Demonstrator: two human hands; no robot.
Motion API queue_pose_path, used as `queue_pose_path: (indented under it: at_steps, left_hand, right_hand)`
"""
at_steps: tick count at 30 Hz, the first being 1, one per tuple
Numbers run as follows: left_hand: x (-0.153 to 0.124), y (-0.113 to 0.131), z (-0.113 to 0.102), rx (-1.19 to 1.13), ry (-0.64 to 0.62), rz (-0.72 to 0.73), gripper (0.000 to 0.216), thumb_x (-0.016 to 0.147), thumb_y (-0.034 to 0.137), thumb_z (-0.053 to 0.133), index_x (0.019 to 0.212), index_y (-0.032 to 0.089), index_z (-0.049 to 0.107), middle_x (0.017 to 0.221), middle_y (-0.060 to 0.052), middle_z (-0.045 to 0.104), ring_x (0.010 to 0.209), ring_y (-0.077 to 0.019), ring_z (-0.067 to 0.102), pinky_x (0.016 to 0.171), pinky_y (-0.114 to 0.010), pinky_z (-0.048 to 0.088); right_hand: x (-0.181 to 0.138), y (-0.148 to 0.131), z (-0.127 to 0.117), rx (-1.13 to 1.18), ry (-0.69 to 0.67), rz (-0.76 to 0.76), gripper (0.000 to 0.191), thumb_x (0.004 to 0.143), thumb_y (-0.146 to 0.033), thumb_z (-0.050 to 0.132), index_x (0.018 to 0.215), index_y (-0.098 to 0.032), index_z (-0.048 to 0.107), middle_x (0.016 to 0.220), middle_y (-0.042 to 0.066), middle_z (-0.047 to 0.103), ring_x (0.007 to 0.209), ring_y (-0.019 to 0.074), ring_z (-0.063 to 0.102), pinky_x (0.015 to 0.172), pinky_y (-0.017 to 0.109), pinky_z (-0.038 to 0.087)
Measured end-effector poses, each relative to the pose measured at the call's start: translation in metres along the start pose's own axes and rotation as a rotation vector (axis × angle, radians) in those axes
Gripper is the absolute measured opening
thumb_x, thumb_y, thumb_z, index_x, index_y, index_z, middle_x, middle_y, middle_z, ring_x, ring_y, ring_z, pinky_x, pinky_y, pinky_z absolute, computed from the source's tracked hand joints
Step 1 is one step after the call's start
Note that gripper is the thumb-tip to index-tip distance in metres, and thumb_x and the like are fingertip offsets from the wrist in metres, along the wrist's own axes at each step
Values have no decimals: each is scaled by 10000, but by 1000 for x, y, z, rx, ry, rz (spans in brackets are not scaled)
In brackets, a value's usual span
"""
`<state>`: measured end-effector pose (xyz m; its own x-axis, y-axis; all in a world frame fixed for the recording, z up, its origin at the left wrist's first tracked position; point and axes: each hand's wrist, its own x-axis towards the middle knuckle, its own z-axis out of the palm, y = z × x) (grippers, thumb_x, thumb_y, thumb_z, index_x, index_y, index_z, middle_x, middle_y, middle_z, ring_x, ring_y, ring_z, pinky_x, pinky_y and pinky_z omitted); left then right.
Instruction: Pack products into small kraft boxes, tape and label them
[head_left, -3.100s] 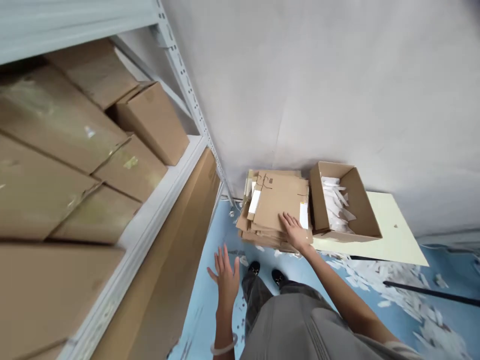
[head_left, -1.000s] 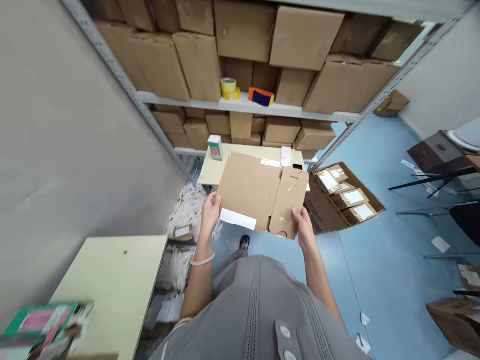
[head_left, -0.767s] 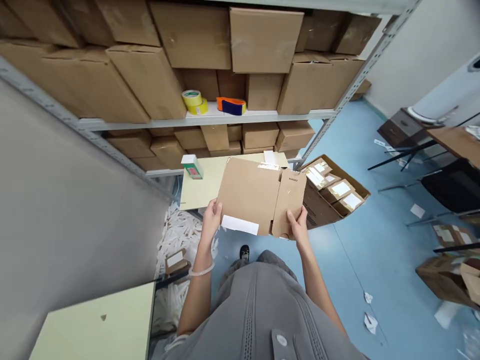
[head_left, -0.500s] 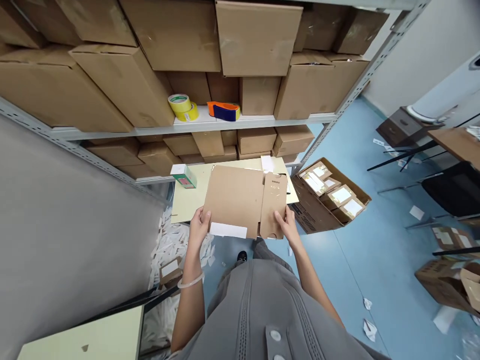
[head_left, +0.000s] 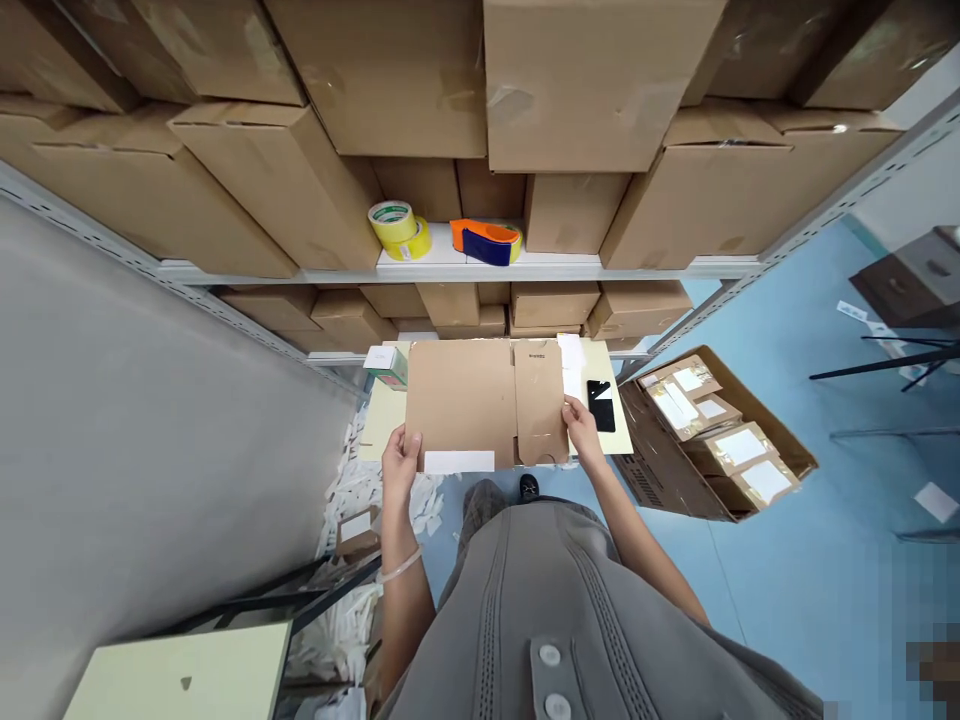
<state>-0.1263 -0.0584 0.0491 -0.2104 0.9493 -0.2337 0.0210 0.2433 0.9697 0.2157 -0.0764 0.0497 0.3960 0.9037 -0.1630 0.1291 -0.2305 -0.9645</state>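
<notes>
A flattened cardboard box (head_left: 469,400) with a narrow flap on its right lies between my two hands, over the pale yellow table (head_left: 382,425). A white label (head_left: 459,461) runs along its lower left edge. My left hand (head_left: 402,462) grips the lower left corner, thumb on top. At the right edge, my right hand (head_left: 580,425) pinches the flap's side with thumb and fingers. Right of that hand are a black phone (head_left: 601,405) and white paper (head_left: 571,362). A small green and white box (head_left: 387,366) stands at the table's left.
Shelves (head_left: 525,272) of cardboard boxes rise behind the table, holding yellow tape rolls (head_left: 400,230) and an orange and blue tape dispenser (head_left: 486,242). An open carton (head_left: 679,475) of labelled parcels stands on the floor at right. Paper scraps (head_left: 352,475) heap along the left wall.
My view has turned and come nearer the shelves. The flattened box now sits further left over the table, uncovering the phone. My right hand has shifted up along the flap's edge.
</notes>
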Motion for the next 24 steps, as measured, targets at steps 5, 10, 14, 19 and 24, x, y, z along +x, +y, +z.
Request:
queue_pose_path:
  at_steps: [5,10,14,19,24]
  left_hand:
    - [23,13,-14,-31,-105,-25,575,702,541,713,1119,185,539,1230,-135,666,1161,-265,622,998,-419,480]
    - [57,29,-17,31,-190,37,614,698,514,724,1166,179,511,1267,-150,639,1179,-270,608,1002,-424,477]
    - [73,23,-7,63,-201,80,561,706,463,709,1146,174,516,1223,-139,652,1142,-268,621,990,-430,479]
    - [82,0,7,115,-240,77,535,697,400,694,1150,174,521,1185,-133,662,1101,-260,633,968,-416,485]
    - [88,-29,17,265,-184,32,453,669,401,689,1038,161,582,1082,-138,692,1061,-289,642,933,-446,493]
  right_hand:
    - [15,-17,19,-6,59,-52,499,783,-497,542,1135,-166,666,959,81,725,899,254,647,883,401,489]
    - [26,-34,42,-133,101,-33,500,777,-481,532,1163,-195,672,1037,79,720,949,261,639,920,431,477]
    - [34,-36,50,-151,39,3,549,770,-533,579,1219,-223,645,1054,78,713,1000,268,628,948,442,469]
    - [37,-32,49,102,48,164,669,795,-664,544,1322,-253,563,1360,111,577,1214,297,546,971,457,459]
    - [40,-25,44,128,40,319,737,791,-741,491,1395,-320,467,1462,115,480,1297,325,484,942,513,463]
